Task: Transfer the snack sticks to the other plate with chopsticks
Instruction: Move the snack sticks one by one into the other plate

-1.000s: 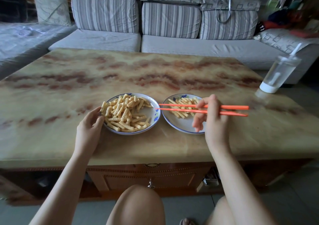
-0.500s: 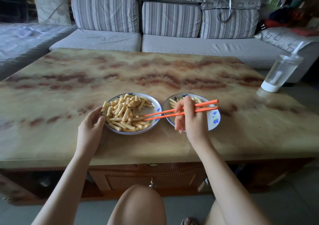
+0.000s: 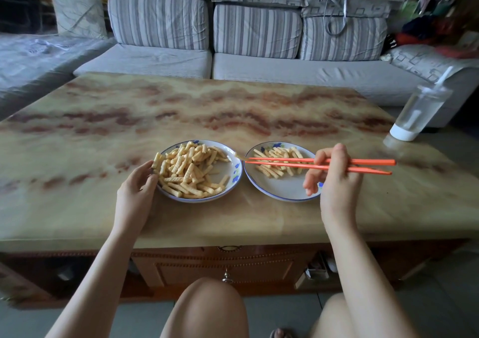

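Two white blue-rimmed plates (image 3: pixel 234 179) touch on the marbled table (image 3: pixel 233 109). Right hand (image 3: pixel 334 179) pinches orange chopsticks (image 3: pixel 305 163) — tips gripping one snack stick (image 3: pixel 239 157) between plates; left hand (image 3: pixel 138 189), loosely curled, steadies the fuller plate.

Table (image 3: pixel 233 109) bare beyond plates (image 3: pixel 282 195); bottle (image 3: pixel 417 114) far right.

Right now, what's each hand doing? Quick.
Left hand: open, fingers resting against the rim of the full plate.
Right hand: closed on the orange chopsticks, a snack stick at their tips.
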`<state>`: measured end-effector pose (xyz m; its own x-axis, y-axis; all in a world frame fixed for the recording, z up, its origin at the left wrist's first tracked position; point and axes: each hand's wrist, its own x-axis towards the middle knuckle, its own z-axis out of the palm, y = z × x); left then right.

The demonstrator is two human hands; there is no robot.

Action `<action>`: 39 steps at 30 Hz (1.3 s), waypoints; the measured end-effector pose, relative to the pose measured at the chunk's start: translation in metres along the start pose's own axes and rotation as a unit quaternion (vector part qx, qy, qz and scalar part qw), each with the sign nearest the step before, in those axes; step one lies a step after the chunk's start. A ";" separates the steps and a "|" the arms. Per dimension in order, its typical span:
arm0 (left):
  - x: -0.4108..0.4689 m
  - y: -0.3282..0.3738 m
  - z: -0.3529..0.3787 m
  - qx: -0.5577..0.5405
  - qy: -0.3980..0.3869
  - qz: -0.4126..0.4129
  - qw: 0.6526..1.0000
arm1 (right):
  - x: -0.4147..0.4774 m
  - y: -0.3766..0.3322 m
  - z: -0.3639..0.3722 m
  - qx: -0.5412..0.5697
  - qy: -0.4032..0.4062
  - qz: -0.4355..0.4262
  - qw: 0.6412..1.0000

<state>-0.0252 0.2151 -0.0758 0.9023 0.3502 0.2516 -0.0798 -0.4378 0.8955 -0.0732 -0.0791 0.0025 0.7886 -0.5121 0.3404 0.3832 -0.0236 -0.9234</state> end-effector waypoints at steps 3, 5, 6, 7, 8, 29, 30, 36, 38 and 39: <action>0.000 0.001 0.000 0.002 -0.001 0.000 1.000 | 0.004 0.003 -0.005 -0.005 0.033 0.001 0.999; 0.000 0.003 0.000 0.003 0.001 0.001 1.000 | 0.006 0.005 -0.007 -0.008 0.050 0.005 0.999; -0.001 0.003 0.000 0.003 0.002 0.001 1.000 | 0.007 0.006 -0.008 -0.013 0.056 0.006 0.998; -0.001 0.004 0.000 0.002 0.003 0.001 1.000 | 0.007 0.006 -0.008 -0.018 0.058 0.008 0.998; -0.002 0.004 0.000 0.003 0.003 0.001 1.000 | 0.008 0.007 -0.008 -0.024 0.059 0.012 0.998; 0.000 0.001 0.000 0.004 0.000 0.009 1.000 | -0.011 0.013 0.027 -0.017 -0.133 0.015 0.991; 0.000 0.001 0.000 0.003 0.000 0.008 1.000 | -0.012 0.014 0.032 -0.022 -0.144 0.010 0.989; 0.000 0.000 0.000 -0.002 0.000 0.007 1.000 | -0.016 0.022 0.054 -0.059 -0.181 -0.010 0.982; 0.001 -0.001 0.001 0.000 -0.001 0.008 1.000 | -0.016 0.025 0.059 -0.063 -0.187 -0.014 0.980; 0.001 -0.002 0.001 0.002 -0.001 0.009 1.000 | -0.016 0.027 0.060 -0.064 -0.191 -0.015 0.979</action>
<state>-0.0235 0.2159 -0.0771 0.9012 0.3418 0.2664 -0.0937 -0.4464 0.8899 -0.0464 -0.0201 -0.0169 0.9098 -0.1513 0.3865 0.3647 -0.1532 -0.9184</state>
